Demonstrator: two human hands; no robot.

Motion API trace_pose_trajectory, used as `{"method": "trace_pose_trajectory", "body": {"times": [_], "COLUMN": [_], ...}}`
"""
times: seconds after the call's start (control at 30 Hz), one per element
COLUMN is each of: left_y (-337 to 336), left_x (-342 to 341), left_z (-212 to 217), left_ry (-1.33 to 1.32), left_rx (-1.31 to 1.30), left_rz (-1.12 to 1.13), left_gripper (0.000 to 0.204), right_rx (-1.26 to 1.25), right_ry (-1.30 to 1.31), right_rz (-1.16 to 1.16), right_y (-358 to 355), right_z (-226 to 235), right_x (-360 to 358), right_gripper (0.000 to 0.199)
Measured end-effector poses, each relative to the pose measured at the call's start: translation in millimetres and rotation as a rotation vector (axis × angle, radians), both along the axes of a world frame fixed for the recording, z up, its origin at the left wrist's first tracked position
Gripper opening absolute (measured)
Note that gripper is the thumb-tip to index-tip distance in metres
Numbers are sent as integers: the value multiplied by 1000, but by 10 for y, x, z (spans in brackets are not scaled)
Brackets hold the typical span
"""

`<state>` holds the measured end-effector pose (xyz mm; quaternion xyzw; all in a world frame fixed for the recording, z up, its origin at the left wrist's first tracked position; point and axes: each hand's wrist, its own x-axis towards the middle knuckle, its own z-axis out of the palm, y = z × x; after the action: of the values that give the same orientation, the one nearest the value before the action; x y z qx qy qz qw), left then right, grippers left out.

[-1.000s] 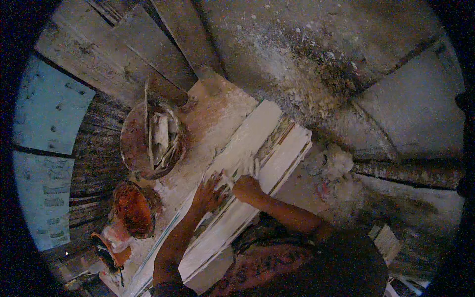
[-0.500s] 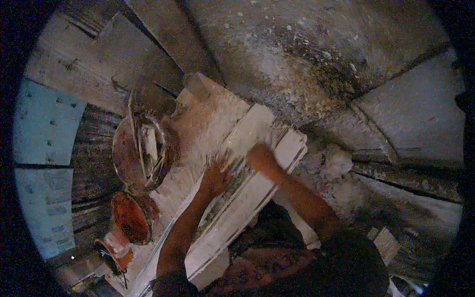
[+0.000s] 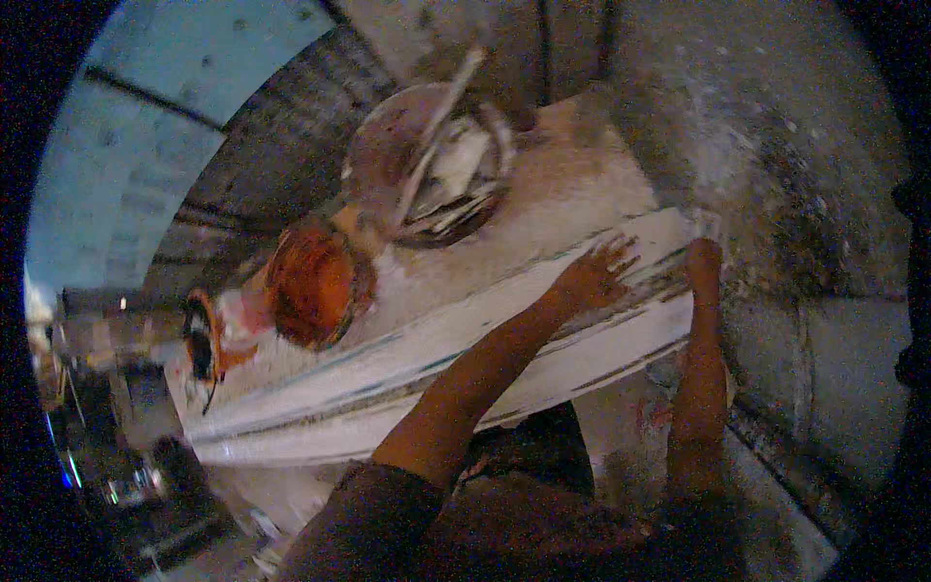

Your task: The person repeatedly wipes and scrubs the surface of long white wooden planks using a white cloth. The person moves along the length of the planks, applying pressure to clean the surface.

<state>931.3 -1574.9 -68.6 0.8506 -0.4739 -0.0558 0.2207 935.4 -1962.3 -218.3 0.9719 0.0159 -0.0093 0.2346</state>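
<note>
A long whitish strip with grooves along its length, like a moulding [image 3: 606, 347], runs across the bench in front of me. My left hand [image 3: 593, 278] lies on its upper face toward the right end, fingers spread. At that right end is my right hand [image 3: 705, 260], its fingers curled closed. A small pale patch shows just above the knuckles, but blur hides what the fingers grip.
Beyond the strip stands a large round basin [image 3: 373, 170] holding a stick and pale scraps. Left of it are an orange bucket [image 3: 312, 291] and a smaller orange container [image 3: 219, 339]. The bench top [image 3: 572, 160] is dusty; a spattered wall [image 3: 776, 145] rises at right.
The view has swung left, so the basin and buckets sit further right and higher. My right hand has moved from the strip's upper face to its right end; the left hand still lies on it.
</note>
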Motion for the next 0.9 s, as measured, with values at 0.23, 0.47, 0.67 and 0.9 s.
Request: {"method": "trace_pose_trajectory", "body": {"times": [0.23, 0.47, 0.67, 0.9], "left_y": [2072, 4366, 5700, 6177], "left_x": [-906, -1941, -2645, -2726], "left_z": [461, 601, 782, 882], "left_ry": [140, 205, 148, 214], "left_rx": [86, 293, 319, 356], "left_rz": [38, 175, 244, 359], "left_gripper": [70, 73, 71, 71], "right_rx": [336, 532, 621, 611], "right_ry": [298, 456, -403, 568], "right_rz": [14, 176, 531, 546], "right_y": [2874, 5487, 7117, 7908], "right_z": [582, 1813, 2025, 1994], "right_x": [-793, -1826, -2514, -2382], "right_gripper": [23, 26, 34, 37]}}
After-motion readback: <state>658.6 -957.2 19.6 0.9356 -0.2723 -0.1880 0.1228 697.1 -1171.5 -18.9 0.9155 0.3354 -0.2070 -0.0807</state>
